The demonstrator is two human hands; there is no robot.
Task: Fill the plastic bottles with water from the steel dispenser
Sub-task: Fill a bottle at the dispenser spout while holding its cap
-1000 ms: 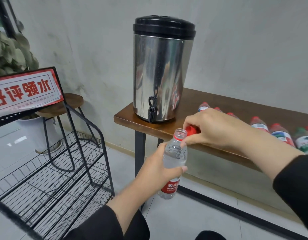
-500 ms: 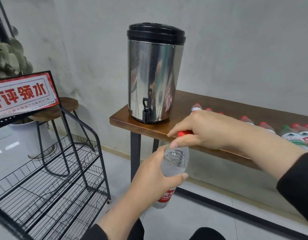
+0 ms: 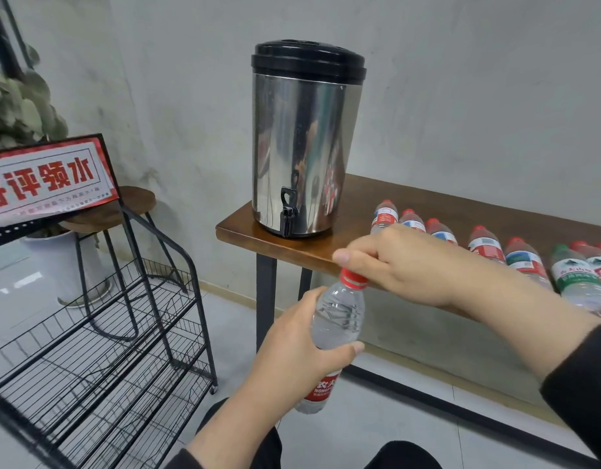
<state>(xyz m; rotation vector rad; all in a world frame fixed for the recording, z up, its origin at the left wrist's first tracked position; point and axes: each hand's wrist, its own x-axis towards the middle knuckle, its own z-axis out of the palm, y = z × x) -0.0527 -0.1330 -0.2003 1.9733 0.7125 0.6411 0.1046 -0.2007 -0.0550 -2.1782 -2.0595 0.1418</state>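
My left hand (image 3: 297, 346) grips a clear plastic bottle (image 3: 338, 319) with a red label around its middle, held tilted in front of the table's edge. Its red cap (image 3: 353, 278) sits on the neck, and my right hand (image 3: 407, 262) pinches that cap from above. The steel dispenser (image 3: 302, 143) with a black lid stands on the left end of the wooden table (image 3: 245, 231); its black tap (image 3: 287, 214) faces me, well above and left of the bottle. A row of capped bottles (image 3: 488, 245) lies on the table behind my right arm.
A black wire rack (image 3: 99, 350) with a red and white sign (image 3: 45, 177) stands at the left. Behind it are a round wooden stool (image 3: 136, 198), a white pot (image 3: 58, 265) and a leafy plant (image 3: 18, 106). Grey wall behind, pale tiled floor below.
My right hand brought the red cap from beside the open neck onto the bottle's top. The bottle has sunk lower and further from the tap, and the view has shifted back.
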